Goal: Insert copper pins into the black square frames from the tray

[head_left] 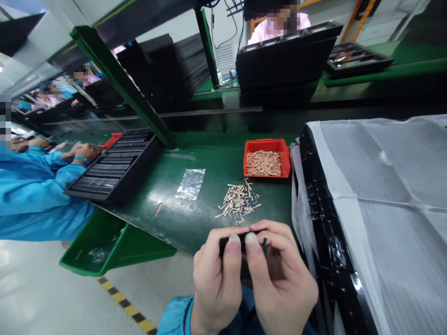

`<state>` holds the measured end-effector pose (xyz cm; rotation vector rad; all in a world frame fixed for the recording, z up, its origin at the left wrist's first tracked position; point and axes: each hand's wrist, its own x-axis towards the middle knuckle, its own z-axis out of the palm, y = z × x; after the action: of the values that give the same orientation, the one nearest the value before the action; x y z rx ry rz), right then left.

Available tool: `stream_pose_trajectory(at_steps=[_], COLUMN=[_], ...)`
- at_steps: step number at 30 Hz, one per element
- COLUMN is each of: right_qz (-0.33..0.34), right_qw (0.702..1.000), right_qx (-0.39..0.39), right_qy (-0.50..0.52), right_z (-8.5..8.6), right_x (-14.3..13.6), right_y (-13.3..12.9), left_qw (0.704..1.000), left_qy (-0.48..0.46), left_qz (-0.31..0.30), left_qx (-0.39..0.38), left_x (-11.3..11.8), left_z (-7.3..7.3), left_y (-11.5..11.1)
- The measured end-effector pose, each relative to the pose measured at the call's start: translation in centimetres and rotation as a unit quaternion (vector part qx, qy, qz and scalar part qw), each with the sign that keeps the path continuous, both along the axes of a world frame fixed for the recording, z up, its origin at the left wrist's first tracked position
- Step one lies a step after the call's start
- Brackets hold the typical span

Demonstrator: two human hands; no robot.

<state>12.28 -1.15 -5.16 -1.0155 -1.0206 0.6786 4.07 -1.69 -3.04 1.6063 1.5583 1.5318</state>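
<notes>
The left hand (pixel 217 274) and right hand (pixel 287 279) both pinch one black part (pixel 242 239), near one pile of strips (pixel 239 200) on a green table (pixel 216 163). Beyond sit one red bin (pixel 267 175) and one clear bag (pixel 190 184).

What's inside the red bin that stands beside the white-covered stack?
The red bin holds a heap of small, thin beige pieces. Its back inner wall shows above them, but the heap covers its floor, so anything lying underneath cannot be seen.
</notes>
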Motion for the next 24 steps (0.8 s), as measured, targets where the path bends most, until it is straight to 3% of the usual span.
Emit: stream_pose_trajectory(at_steps=[4,8,16,24], right_qz=[0.011,0.003,-0.013,-0.015], right_qw=[1.000,1.000,1.000,1.000], right_qx=[-0.013,-0.017,-0.010,-0.002], right_qy=[-0.001,0.001,0.012,0.004], right_z=[-0.3,-0.1,0.3,0.2], right_x=[0.1,-0.1,-0.3,-0.3], right_y=[-0.3,-0.4,-0.2,-0.2], left_qw=[0.999,0.997,0.991,0.996], left_qy=[-0.045,0.001,0.030,-0.005], left_qz=[0.020,0.079,0.130,0.087], left_qx=[-0.021,0.007,-0.001,-0.006], left_x=[0.2,0.3,1.5,1.3], left_z=[0.1,0.0,0.3,0.4], left_y=[-0.2,-0.1,-0.1,0.0])
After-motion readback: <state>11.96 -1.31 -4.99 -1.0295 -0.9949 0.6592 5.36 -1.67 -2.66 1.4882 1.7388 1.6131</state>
